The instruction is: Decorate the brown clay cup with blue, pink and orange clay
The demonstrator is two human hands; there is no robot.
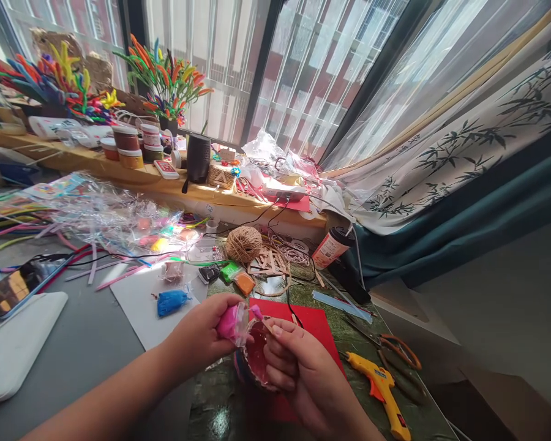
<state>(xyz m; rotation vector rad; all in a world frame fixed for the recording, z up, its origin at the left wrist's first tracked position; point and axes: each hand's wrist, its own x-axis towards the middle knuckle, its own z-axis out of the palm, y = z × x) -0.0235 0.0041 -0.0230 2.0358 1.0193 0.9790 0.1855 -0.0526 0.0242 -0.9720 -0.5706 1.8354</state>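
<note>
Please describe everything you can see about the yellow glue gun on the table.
The glue gun is yellow plastic with an orange nozzle and orange trigger. It lies flat on its side on the green table, near the front right edge, nozzle pointing up-left toward the red sheet. Its handle points toward the lower right. A small dark mark shows on the handle. No hand touches it; the right hand is nearest. Scissors with orange handles lie just beyond it. I cannot tell whether a cord is attached.
</note>
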